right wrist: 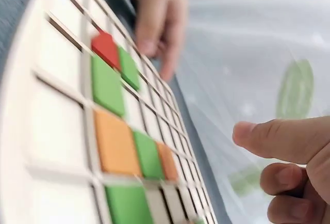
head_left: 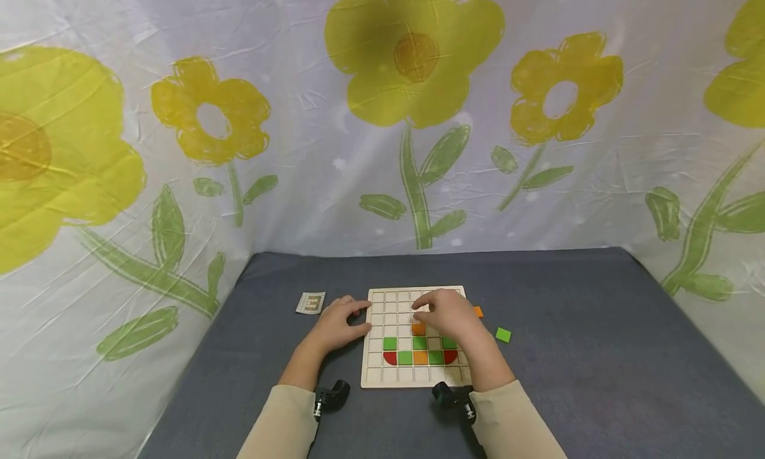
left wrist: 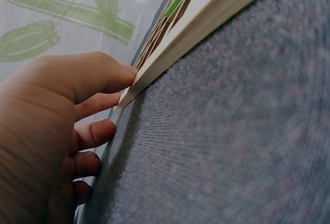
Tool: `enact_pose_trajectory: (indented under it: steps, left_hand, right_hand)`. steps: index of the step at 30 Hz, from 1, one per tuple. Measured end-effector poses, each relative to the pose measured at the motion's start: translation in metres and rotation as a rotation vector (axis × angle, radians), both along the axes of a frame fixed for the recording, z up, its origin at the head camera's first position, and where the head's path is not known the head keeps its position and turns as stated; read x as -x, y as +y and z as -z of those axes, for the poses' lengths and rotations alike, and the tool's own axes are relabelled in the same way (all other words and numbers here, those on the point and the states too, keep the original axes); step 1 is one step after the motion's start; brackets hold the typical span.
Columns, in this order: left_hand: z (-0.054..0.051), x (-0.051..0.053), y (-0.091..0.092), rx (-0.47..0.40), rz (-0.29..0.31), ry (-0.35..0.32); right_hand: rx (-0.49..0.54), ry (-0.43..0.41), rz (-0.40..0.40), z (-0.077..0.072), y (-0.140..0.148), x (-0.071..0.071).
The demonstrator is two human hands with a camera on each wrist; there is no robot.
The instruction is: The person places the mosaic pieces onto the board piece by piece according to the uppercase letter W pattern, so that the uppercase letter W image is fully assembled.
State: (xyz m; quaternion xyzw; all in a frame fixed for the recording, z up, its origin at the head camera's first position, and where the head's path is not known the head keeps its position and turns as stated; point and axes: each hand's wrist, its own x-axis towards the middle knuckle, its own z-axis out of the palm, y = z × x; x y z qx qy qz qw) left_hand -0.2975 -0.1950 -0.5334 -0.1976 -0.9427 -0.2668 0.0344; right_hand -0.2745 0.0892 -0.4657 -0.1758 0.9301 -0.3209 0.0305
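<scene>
A light wooden grid board (head_left: 376, 378) lies on the table, with green, orange and red tiles in its lower squares. My left hand (head_left: 336, 323) rests by the board's left edge, thumb and index finger spread apart and touching it. Over the right half of the board is my right hand (head_left: 449, 314), its fingertips just above an orange tile (head_left: 418, 329). In the right wrist view, the right thumb (right wrist: 268, 136) points out over the board and no tile shows in that hand. Part of the board is hidden under the right hand.
A small printed pattern card (head_left: 311, 303) lies left of the board. Right of the board are a loose green tile (head_left: 503, 335) and an orange tile (head_left: 478, 311), partly hidden by the right hand. Dark cloth (head_left: 597, 353) covers the table; a flowered curtain hangs behind.
</scene>
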Motion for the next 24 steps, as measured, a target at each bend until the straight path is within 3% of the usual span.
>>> enact_pose_trajectory:
  steps: [9, 15, 21, 24]
  left_hand:
    - [0.001, 0.001, 0.003, 0.004, -0.002, -0.006]
    - [0.0, 0.001, 0.003, -0.007, -0.002, -0.006]
    - [0.0, 0.001, 0.003, -0.02, 0.004, 0.004]
    - [0.0, 0.001, 0.002, -0.012, 0.004, 0.001]
  right_hand:
    - [0.067, -0.073, 0.065, 0.0, 0.048, 0.009]
    - [0.078, -0.084, 0.129, 0.011, 0.073, 0.016]
    - [0.094, -0.193, 0.197, 0.022, 0.095, 0.017]
    - [0.065, -0.207, 0.233, 0.026, 0.102, 0.018]
